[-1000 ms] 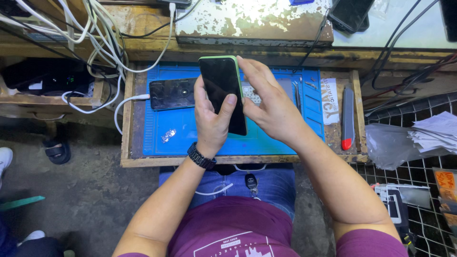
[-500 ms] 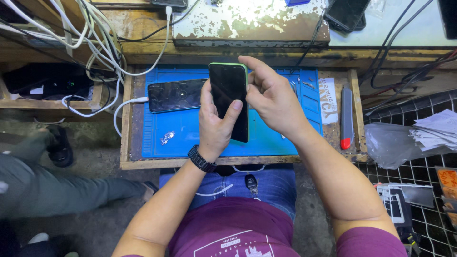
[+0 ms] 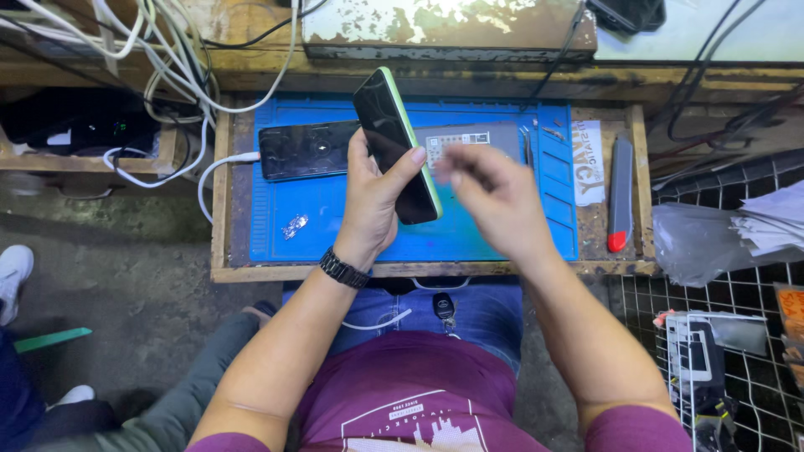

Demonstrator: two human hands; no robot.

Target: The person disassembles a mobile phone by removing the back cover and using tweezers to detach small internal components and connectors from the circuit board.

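The left hand (image 3: 373, 201) holds a phone (image 3: 396, 144) with a green edge above the blue mat (image 3: 335, 222). The phone stands tilted, its top leaning away and to the left, its dark screen facing left. The palm lies behind the phone's lower half; the thumb (image 3: 400, 165) crosses the screen to the green edge, and the other fingers wrap the back, out of sight. So the left fingers are closed round the phone, which hangs clear of the surface (image 3: 599, 222).

The right hand (image 3: 494, 197) is just right of the phone, near its green edge but not clearly touching it. It is blurred, so I cannot tell whether its fingers are spread or pinched, or whether they hold anything.

On the mat, to the left of the held phone, a second phone (image 3: 306, 151) lies flat with a white cable (image 3: 213, 172) running off its left end. A small shiny scrap (image 3: 295, 226) lies nearer the front edge. Behind the hands is a grey plate (image 3: 477, 142), with tweezers (image 3: 528, 146) just beside it. Right of the mat, on the wooden surface, lie a paper slip (image 3: 589, 163) and a grey knife (image 3: 620, 192) with a red tip. A wristband (image 3: 343, 269) circles the left wrist.
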